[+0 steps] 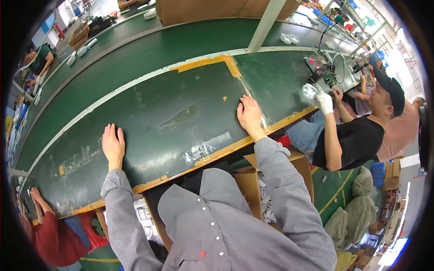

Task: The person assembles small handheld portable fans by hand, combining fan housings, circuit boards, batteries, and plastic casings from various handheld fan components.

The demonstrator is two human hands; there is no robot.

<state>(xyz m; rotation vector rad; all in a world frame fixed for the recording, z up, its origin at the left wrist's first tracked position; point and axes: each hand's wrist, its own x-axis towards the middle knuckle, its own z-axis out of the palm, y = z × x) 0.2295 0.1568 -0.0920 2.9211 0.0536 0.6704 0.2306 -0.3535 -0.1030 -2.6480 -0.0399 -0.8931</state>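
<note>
Both my hands rest palm down on a dark green workbench (153, 144), holding nothing. My left hand (113, 145) lies flat toward the left, fingers stretched away from me and the thumb apart. Farther right, my right hand (249, 116) lies near a seam in the bench top, its fingers extended and slightly bent. Worn yellow tape (199, 64) runs along part of the bench's far border. Scraps of clear tape (205, 147) stick to the surface between my hands and the near edge.
On the right a co-worker (357, 135) in a white glove holds a clear-and-white item (309, 91). A person in a red top (58, 237) sits at the far left. Beyond the bench runs a green conveyor belt (203, 38). Open cardboard boxes (248, 189) stand below the near edge.
</note>
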